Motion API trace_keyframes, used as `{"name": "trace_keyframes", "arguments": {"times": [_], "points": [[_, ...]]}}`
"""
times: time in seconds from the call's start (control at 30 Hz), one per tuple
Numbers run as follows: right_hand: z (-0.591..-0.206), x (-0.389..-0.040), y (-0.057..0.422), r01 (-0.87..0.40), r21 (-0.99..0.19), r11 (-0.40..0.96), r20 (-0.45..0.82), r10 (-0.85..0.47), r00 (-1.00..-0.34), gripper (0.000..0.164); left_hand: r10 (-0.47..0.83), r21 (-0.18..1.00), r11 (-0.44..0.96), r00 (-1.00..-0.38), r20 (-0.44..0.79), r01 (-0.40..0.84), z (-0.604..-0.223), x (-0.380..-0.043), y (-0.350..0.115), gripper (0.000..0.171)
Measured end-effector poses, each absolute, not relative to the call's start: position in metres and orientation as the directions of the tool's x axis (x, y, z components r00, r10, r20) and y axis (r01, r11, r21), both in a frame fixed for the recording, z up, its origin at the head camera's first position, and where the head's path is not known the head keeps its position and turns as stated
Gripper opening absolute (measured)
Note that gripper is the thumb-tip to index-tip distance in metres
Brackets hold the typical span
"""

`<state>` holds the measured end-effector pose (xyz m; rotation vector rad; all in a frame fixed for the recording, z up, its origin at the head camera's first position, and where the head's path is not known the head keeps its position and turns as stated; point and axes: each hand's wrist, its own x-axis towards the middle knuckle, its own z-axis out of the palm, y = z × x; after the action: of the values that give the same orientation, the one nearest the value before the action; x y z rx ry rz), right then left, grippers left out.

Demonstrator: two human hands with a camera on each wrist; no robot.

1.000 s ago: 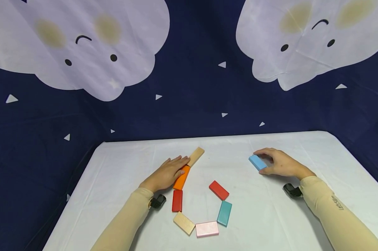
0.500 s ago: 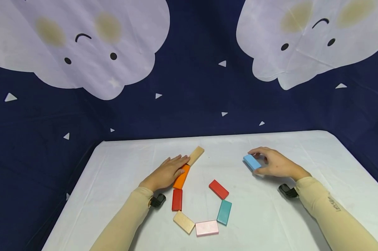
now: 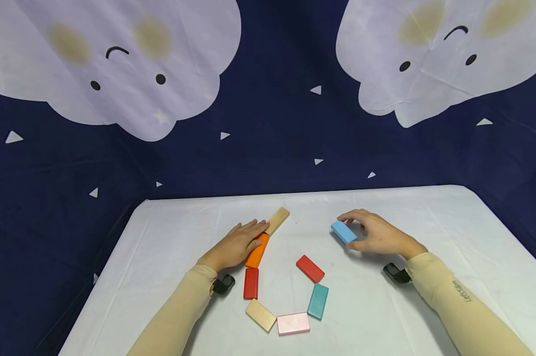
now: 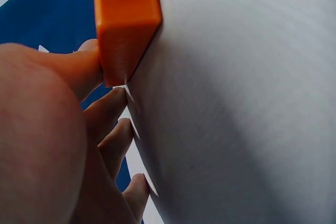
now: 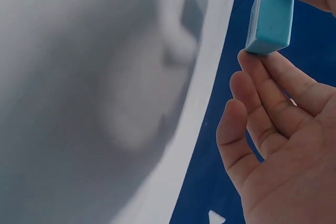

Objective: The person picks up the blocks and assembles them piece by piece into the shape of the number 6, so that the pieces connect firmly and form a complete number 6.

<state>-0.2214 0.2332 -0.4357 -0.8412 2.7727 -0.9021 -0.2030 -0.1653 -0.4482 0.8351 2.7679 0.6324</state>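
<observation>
My right hand pinches a light blue block between thumb and fingertips. In the right wrist view the blue block is held off the table, its shadow apart from it. At the left, my left hand lies with fingers extended beside an orange block and a plain wooden block, its fingertips at the near end of the wooden one. The left wrist view shows the thumb touching the orange block, with the other fingers reaching down to the table.
From the orange block a curved row continues: a red block, a wooden block, a pink block, a teal block and another red block. They lie on a white table, with a dark blue cloth behind.
My right hand has moved left with the blue block, toward the row. My left hand and the blocks on the table have stayed put.
</observation>
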Motion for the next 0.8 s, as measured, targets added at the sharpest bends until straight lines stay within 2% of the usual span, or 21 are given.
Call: {"name": "trace_keyframes", "arguments": {"times": [0.8], "points": [[-0.431, -0.216, 0.172, -0.563, -0.582, 0.586, 0.056, -0.662, -0.747, 0.064, 0.562, 0.452, 0.75, -0.825, -0.053, 0.482, -0.447, -0.202, -0.165, 0.052]]}}
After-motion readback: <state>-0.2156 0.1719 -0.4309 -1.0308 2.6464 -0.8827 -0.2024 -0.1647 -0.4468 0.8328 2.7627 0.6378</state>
